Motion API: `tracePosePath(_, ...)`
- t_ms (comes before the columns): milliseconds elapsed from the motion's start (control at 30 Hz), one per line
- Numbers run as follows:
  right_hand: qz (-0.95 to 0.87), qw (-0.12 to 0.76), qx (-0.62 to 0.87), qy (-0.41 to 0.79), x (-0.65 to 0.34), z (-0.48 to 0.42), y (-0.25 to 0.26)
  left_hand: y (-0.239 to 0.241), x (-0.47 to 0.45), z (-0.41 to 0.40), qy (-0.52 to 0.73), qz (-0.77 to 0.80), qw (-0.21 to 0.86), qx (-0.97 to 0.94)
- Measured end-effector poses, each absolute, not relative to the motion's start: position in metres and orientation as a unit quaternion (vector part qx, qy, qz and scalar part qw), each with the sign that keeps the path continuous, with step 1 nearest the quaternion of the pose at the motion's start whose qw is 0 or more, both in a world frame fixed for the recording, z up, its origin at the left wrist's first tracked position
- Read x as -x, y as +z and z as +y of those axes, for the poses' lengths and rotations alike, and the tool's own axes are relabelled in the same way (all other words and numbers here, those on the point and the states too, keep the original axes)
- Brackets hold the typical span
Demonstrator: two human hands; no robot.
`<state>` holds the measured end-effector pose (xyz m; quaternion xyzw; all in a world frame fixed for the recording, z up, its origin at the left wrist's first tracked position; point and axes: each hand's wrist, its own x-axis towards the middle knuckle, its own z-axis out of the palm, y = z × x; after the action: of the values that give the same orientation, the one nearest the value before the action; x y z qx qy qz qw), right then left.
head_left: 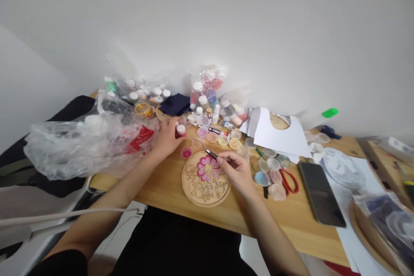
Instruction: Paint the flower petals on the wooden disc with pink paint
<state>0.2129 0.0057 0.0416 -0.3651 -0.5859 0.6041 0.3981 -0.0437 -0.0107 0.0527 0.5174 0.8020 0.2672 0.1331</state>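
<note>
My left hand (166, 138) has its thumb and fingers around a small white-capped jar (181, 130) with pink contents. Just in front of it sits a small cup (186, 152) of deep pink material. In my right hand (237, 168) is a slim spatula (211, 154) with a dark handle and a thin bent metal tip, pointing up and left toward the cups. Below the spatula lies a round wooden board (207, 200) with raised outlines of flowers. One large flower (208, 169) on it is coloured pink and purple; the other outlines look like bare wood.
Crumpled clear plastic bags (80, 142) spread over the left side. Bagged jars (207, 86) stand against the wall. Several small cups (235, 143), a B-7000 tube (215, 131), red-handled scissors (291, 181), a phone (321, 194) and white paper (281, 140) lie to the right.
</note>
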Motion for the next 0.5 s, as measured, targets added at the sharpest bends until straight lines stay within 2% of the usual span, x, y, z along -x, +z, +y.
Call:
tracePosePath(233,-0.594,0.385,0.369,0.603,-0.215,0.007,0.045,0.054,0.049,-0.031,0.306,0.784,0.131,-0.525)
tracePosePath(433,-0.59,0.403,0.372,0.592,-0.215,0.006,0.043,0.053,0.055,-0.063,0.28,0.693,0.322,-0.581)
tracePosePath(500,-0.587,0.408,0.372,0.592,-0.215,0.006,0.044,0.048,0.051,-0.064,0.278,0.683,0.326,-0.591)
